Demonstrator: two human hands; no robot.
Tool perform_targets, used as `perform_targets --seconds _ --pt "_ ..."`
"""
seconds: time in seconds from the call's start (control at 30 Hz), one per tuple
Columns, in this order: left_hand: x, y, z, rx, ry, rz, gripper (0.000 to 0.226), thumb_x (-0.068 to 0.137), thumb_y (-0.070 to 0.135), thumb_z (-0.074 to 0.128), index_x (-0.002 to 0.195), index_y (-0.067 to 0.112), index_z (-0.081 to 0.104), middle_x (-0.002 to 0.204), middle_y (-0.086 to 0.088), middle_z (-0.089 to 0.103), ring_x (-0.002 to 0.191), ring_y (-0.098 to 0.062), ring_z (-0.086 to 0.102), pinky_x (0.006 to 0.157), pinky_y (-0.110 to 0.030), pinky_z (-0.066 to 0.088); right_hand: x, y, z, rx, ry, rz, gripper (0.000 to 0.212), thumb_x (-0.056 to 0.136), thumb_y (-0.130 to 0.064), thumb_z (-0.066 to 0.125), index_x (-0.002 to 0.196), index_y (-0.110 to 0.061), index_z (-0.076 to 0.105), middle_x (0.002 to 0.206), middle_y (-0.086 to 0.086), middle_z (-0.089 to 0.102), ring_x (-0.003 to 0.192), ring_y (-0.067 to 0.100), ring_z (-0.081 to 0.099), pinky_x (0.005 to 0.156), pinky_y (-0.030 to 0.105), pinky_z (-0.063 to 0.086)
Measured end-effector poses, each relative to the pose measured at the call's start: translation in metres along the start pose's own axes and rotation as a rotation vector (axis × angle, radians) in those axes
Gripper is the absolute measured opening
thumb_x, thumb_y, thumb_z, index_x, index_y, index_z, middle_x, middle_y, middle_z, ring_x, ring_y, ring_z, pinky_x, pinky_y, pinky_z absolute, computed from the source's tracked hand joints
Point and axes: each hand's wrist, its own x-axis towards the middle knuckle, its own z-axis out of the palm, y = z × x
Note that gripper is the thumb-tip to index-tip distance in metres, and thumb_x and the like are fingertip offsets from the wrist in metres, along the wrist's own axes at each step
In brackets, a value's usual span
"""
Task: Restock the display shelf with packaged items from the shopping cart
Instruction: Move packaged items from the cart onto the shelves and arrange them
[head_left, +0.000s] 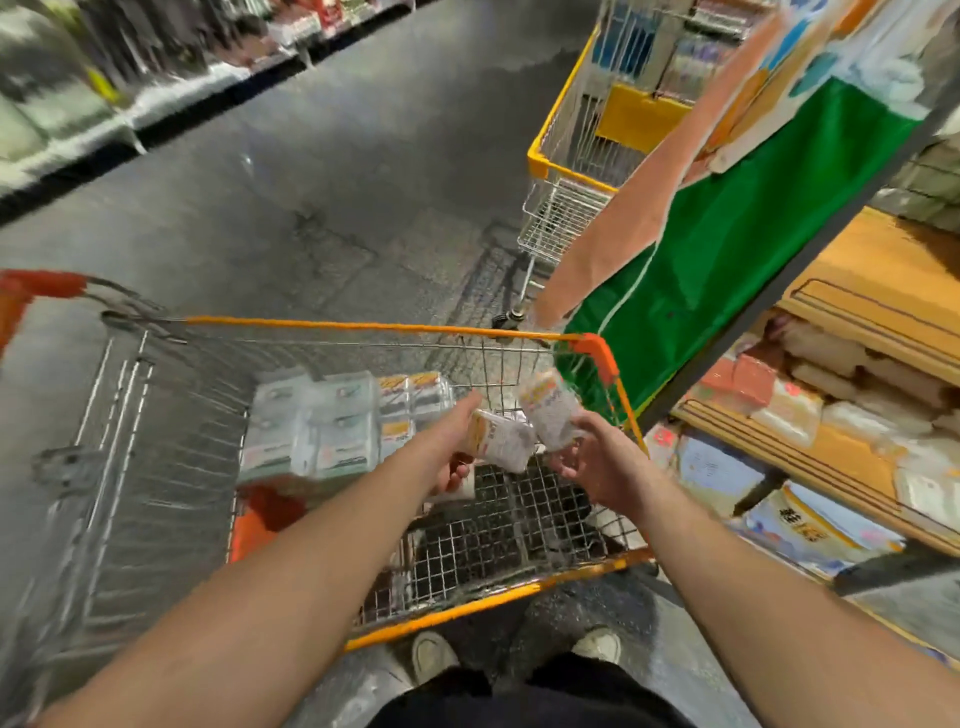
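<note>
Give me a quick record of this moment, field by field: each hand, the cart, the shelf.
left hand: grips a small white-and-orange packet above the cart
right hand: holds a second white-and-orange packet
cart: orange-rimmed wire shopping cart, pale packaged stacks at its far end
shelf: wooden display shelf on the right, packaged goods on it
other: second yellow-rimmed wire cart farther along the aisle

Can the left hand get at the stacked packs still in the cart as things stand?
Probably not yet: the left hand already holds a packet. The stacked packs lie uncovered just left of it.
</note>
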Motion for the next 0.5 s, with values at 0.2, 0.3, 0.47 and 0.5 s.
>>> perform_targets --seconds 0.2,0.3,0.47,0.5 --pt "-0.005 -0.022 -0.035 -0.009 0.031 -0.053 0.075 0.078 0.085 0.04 0.102 0.018 0.063 0.091 -0.007 0.064 0.059 -0.011 0.046 0.045 -0.019 0.034 0.018 0.024 0.046 -0.11 -0.103 0.083 0.053 0.087 -0.032 0.057 0.134 -0.007 0.052 0.131 0.017 0.06 0.111 0.028 0.057 0.095 0.047 0.042" --pt "0.004 -0.032 -0.045 -0.05 0.045 -0.097 0.084 0.072 0.09 0.038 0.099 0.015 0.065 0.09 -0.007 0.065 0.057 -0.011 0.041 0.047 -0.021 0.033 0.029 0.034 0.061 -0.116 -0.095 0.11 0.028 0.096 -0.022 0.046 0.119 -0.012 0.058 0.113 0.012 0.065 0.101 0.024 0.06 0.081 0.04 0.051" --pt "0.024 -0.047 -0.057 -0.211 0.06 -0.073 0.081 0.07 0.084 0.048 0.102 0.012 0.067 0.086 -0.007 0.066 0.056 -0.01 0.041 0.047 -0.022 0.035 0.05 0.054 0.071 -0.064 -0.028 0.169 0.02 0.099 -0.019 0.044 0.109 -0.01 0.06 0.101 0.012 0.063 0.075 0.018 0.059 0.078 0.038 0.056" --pt "0.029 -0.049 -0.059 -0.256 0.056 -0.057 0.071 0.077 0.074 0.055 0.107 0.011 0.067 0.091 -0.007 0.068 0.058 -0.011 0.044 0.049 -0.022 0.037 0.055 0.057 0.072 -0.032 -0.019 0.192 0.022 0.1 -0.018 0.042 0.11 -0.009 0.059 0.092 0.011 0.064 0.068 0.016 0.06 0.086 0.043 0.052"
